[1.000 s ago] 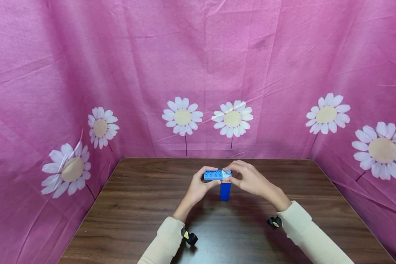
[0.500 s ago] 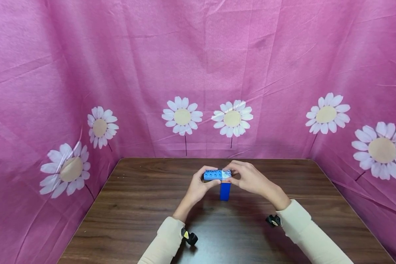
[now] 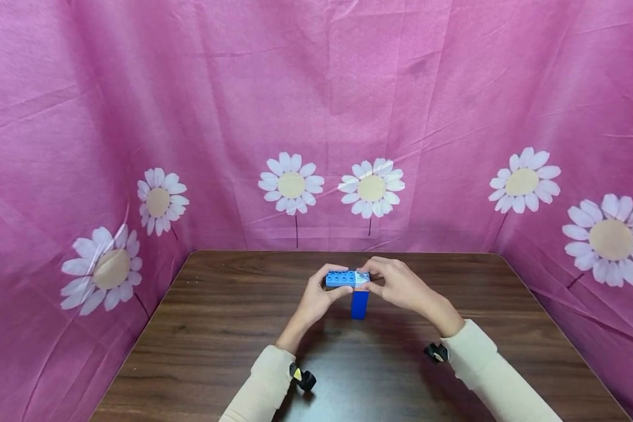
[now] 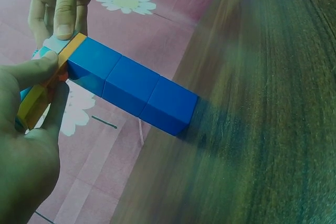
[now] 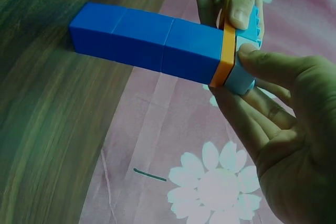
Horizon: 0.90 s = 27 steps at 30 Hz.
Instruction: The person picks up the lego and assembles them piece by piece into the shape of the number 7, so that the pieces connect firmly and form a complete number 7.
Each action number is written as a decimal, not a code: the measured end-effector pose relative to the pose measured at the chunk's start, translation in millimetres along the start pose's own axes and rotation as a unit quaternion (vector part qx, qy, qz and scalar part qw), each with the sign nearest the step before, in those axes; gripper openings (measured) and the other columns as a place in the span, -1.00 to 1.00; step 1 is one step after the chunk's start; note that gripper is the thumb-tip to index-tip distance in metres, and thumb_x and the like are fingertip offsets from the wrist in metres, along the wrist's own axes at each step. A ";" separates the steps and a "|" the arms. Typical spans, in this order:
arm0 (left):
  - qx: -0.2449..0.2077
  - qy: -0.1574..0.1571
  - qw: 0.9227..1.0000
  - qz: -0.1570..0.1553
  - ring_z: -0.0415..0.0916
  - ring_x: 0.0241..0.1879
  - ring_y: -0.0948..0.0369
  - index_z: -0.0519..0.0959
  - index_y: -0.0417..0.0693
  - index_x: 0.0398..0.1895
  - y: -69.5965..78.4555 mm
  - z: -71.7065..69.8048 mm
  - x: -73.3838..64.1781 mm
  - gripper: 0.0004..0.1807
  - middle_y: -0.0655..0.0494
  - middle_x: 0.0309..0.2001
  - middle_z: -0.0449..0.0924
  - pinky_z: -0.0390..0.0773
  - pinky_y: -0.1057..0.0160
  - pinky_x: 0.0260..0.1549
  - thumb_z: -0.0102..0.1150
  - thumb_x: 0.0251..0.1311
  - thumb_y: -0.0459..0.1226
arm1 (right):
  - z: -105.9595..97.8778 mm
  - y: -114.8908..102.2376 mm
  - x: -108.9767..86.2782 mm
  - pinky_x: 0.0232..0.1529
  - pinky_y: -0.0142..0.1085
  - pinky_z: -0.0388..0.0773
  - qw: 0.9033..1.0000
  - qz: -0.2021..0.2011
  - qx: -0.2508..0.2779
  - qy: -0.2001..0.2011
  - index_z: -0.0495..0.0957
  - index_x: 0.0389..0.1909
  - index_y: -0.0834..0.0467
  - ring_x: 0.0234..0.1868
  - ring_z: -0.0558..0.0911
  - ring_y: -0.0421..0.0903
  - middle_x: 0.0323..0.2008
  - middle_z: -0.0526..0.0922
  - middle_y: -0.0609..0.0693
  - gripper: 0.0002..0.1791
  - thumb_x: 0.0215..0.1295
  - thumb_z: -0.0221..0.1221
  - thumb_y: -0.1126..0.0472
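A column of three dark blue toy bricks (image 3: 358,305) stands upright on the wooden table. On top lies a thin orange brick (image 5: 224,59), which reaches out sideways to the left. Above that, side by side, are a light blue studded brick (image 3: 340,279) on the left and a pale blue-white brick (image 5: 241,75) over the column. My left hand (image 3: 315,300) grips the light blue brick's end between thumb and fingers, the thumb along its near side. With thumb and fingertips, my right hand (image 3: 403,287) pinches the pale brick. A yellowish underside (image 4: 32,107) shows beneath the left part.
The brown wooden table (image 3: 216,351) extends around the column, its back edge a short way behind the bricks. A pink cloth (image 3: 316,88) with printed daisies hangs around the back and sides. Small black devices (image 3: 305,380) sit on both wrists.
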<state>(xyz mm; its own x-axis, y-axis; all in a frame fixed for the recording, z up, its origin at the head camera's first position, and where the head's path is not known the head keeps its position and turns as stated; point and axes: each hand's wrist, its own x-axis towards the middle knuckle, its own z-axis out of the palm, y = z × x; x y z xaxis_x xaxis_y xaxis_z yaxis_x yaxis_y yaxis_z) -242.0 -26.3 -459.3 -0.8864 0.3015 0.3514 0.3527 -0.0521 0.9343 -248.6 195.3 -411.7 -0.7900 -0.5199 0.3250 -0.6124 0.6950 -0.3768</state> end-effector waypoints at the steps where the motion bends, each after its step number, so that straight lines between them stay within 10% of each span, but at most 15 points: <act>1: -0.001 0.000 1.000 0.001 0.55 -0.13 0.31 0.52 -0.23 0.12 -0.1 0.1 0.0 -0.54 -0.18 0.03 0.61 0.59 0.35 -0.13 0.36 0.13 -0.40 | 0.2 0.1 -0.1 -0.13 -0.24 0.67 1.000 -0.003 0.001 0.001 0.64 -0.07 -0.02 -0.14 0.70 -0.17 -0.12 0.69 -0.14 -0.72 0.19 0.38 0.10; 27: 0.004 0.008 1.000 0.001 0.55 -0.13 0.31 0.56 -0.14 0.07 -1.6 0.0 2.0 -0.57 -0.13 0.00 0.62 0.58 0.39 -0.15 0.39 0.09 -0.40 | -4.1 -4.7 5.0 -0.07 -0.09 0.67 1.000 0.013 0.021 -0.017 0.63 -0.18 -0.01 -0.10 0.70 -0.04 -0.13 0.72 -0.06 -0.75 0.12 0.42 0.17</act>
<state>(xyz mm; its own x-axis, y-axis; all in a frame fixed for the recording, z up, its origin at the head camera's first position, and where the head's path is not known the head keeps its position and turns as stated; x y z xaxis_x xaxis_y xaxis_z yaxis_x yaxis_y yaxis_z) -244.4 -25.6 -460.1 -0.8904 0.2864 0.3538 0.3564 -0.0450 0.9333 -249.5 191.5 -404.8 -0.8052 -0.5194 0.2861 -0.5926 0.6866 -0.4213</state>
